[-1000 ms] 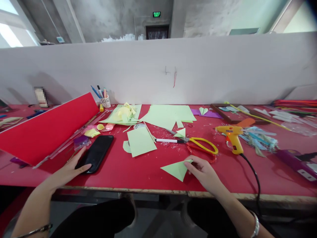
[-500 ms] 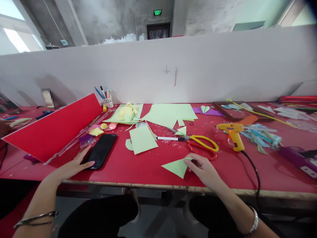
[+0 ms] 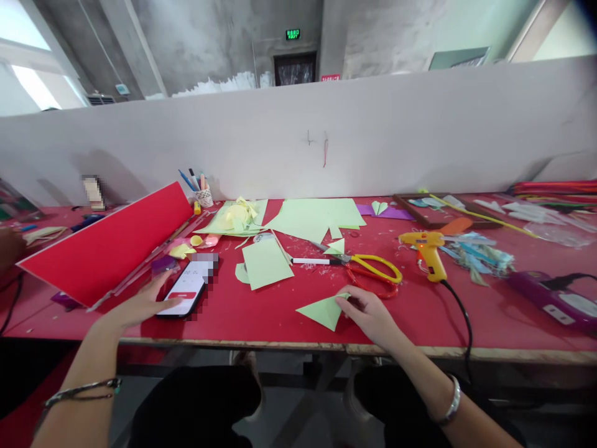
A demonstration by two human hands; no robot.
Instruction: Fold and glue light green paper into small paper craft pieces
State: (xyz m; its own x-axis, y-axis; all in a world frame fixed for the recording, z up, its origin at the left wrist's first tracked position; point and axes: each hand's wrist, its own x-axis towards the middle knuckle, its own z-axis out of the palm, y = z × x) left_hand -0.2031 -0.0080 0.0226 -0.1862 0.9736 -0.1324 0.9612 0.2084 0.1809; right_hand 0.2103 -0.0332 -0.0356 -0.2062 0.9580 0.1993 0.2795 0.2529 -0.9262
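My left hand [image 3: 149, 298] rests on a phone [image 3: 189, 287] lying on the red table, its thumb over the lower part of the lit screen and its fingers apart. My right hand [image 3: 368, 311] pinches the right corner of a pale green paper triangle [image 3: 323, 311] near the front edge. Beyond it lie scissors with yellow and red handles [image 3: 377, 267], a small green triangle [image 3: 334, 247] across their blades. A white marker [image 3: 313, 261] and a green paper rectangle [image 3: 267, 264] are between the hands.
To the right, a yellow glue gun [image 3: 429, 252] trails a black cable over the front edge. A red board [image 3: 112, 242] leans at the left. Green sheets [image 3: 317, 216], a pen cup [image 3: 204, 197] and a purple power strip [image 3: 553, 302] are farther out. A person's hand shows at the far left.
The phone screen has gone from dark to lit beneath my left thumb. The view has shifted slightly. My right hand keeps its pinch on the triangle.
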